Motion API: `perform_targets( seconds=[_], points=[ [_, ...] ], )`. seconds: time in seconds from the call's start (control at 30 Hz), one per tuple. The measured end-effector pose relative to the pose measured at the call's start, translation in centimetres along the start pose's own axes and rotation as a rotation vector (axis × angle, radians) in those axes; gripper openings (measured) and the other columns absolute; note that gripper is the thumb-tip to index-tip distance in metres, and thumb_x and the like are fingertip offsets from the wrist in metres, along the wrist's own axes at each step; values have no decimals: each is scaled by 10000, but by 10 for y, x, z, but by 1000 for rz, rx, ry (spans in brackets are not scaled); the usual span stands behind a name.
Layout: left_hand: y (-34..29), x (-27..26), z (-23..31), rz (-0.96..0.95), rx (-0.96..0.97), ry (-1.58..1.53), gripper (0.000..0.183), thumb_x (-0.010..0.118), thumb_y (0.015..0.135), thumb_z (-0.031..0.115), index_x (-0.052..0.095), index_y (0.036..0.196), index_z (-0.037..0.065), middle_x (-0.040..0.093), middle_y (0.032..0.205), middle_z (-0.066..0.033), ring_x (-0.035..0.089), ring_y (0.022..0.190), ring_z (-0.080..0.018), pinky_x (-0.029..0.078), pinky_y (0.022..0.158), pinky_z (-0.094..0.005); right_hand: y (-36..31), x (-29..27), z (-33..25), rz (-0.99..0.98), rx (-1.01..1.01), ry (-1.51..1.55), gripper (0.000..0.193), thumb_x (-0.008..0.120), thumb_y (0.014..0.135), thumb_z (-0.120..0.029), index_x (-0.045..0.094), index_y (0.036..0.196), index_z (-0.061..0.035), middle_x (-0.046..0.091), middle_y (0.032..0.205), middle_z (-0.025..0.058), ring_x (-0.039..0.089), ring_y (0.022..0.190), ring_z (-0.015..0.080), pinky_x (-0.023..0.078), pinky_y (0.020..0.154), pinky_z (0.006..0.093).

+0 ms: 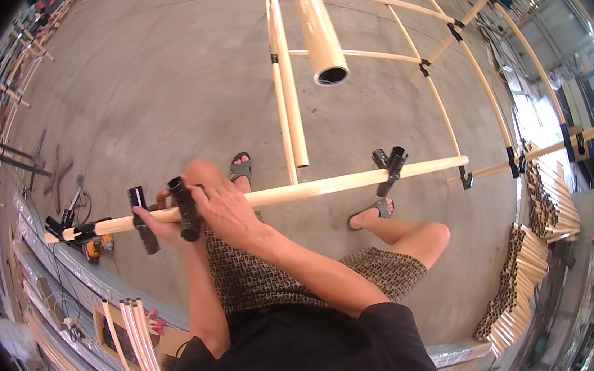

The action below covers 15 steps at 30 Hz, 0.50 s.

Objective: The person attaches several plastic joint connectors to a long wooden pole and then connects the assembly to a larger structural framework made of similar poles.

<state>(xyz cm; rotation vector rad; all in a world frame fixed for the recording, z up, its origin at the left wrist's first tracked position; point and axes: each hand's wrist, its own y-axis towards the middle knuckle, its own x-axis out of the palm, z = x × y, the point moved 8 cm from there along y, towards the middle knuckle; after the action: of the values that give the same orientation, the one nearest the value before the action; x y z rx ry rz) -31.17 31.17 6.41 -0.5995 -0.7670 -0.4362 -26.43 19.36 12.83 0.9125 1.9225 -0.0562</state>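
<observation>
A long cream pipe [319, 184] runs across in front of me, rising toward the right. Two black pipe joints stand crosswise on its left part: a left joint [143, 220] and a right joint [184, 210]. My left hand [170, 231] is closed round the pipe from below, between these joints, its thumb against the left one. Fingers of my right hand [225, 210] are bent over the right joint, gripping it from above; some fingertips are hidden. Farther right, another black joint [390, 170] sits on the same pipe.
A frame of cream pipes [433, 98] with black joints stands ahead and right. One thick pipe [320, 36] points its open end toward me. Stacked pipes [518, 288] lie at right. A yellow-black power tool [92, 249] and upright pipes [140, 332] are at left.
</observation>
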Motion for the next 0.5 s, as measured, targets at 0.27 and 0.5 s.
perform_targets(
  seconds=[0.27,0.5],
  points=[
    [57,10,76,-514,196,15,777,376,930,753,630,754,41,700,875,-205,649,682,-305,486,874,-433,-119,-196,84,309,686,-193,588,857,744,-291,593,1218,-63,683,954,123,690,745,265,549,654,404],
    [27,72,70,-649,317,75,668,349,946,744,425,653,148,688,666,-187,619,518,-266,388,902,-415,-160,-199,209,113,1000,-1,700,826,704,-482,627,1109,53,697,1008,226,691,940,344,536,825,433]
  ],
)
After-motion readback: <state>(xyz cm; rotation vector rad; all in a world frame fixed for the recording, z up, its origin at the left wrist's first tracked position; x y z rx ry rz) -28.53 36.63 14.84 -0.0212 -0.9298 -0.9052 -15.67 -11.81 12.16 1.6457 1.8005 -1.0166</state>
